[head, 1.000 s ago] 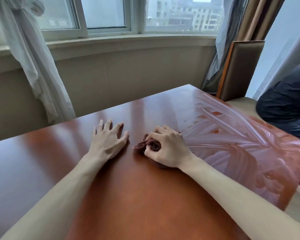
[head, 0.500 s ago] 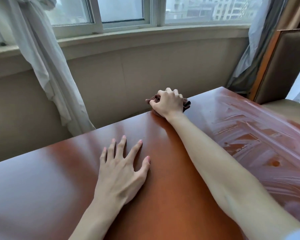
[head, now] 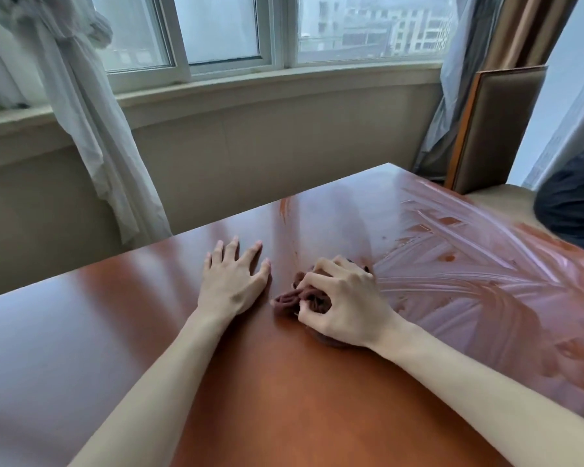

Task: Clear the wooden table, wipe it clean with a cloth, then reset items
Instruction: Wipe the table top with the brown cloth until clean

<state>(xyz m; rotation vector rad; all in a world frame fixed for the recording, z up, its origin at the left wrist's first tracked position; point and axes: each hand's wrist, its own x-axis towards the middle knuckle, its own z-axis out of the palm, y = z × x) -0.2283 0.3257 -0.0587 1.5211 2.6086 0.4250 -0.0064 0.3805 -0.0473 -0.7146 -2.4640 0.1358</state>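
Two bare hands and one cloth are on the one wooden table [head: 284, 416]. The left hand [head: 231, 284] lies flat on the wood, palm down, its fingers straight and spread apart, holding nothing. The right hand [head: 343, 303] is just beside it, knuckles raised, with fingers and thumb curled round a bunched reddish-brown cloth [head: 295, 298] that is pressed against the tabletop near its middle; soft folds of the cloth stick out on the left of the hand, while the rest is hidden under the palm. The table is a smooth, glossy, orange-brown slab with a straight far edge and a squared far corner. Its right part carries pale, curved, streaky smears [head: 469, 264], probably wet film, though the glare makes that hard to judge; the left part reflects the window softly. Behind the table runs a curved beige wall under a long sill and a window [head: 284, 28] with white frames, three panes showing, with buildings outside. One thin white curtain [head: 81, 112] hangs knotted at the left. At the right, a padded brown panel [head: 496, 129] with an orange edge leans upright by a heavier drape, and a dark garment [head: 573, 203] shows at the frame's edge.
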